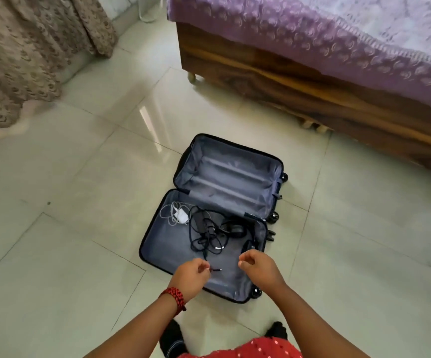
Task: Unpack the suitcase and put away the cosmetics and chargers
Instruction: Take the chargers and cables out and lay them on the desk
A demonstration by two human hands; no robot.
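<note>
Pinching the plug end of a black cable (215,269), the left hand (192,276) has its fingers curled in, and the plug tip pokes out just past the fingertips toward the right hand (258,267). That cable runs up from the left fingers to a tangle of black chargers and leads (209,232) lying beyond both hands in the near half of the open suitcase (162,254). The right hand's fingers are curled with the thumb against the forefinger; whether anything thin sits between them cannot be told. Both hands hover above the near half's grey lining, apart from each other. A white charger with its coiled white cable (180,215) rests farther from the fingers, up and to the left of the black tangle. The suitcase's far half (229,177) shows only bare lining. A red bracelet (177,298) circles the left wrist. The suitcase lies on a pale tiled floor (67,254), with a wooden bed (286,81) under a purple bedspread (312,29) well beyond the fingers and a patterned curtain (28,47) far off to their left
</note>
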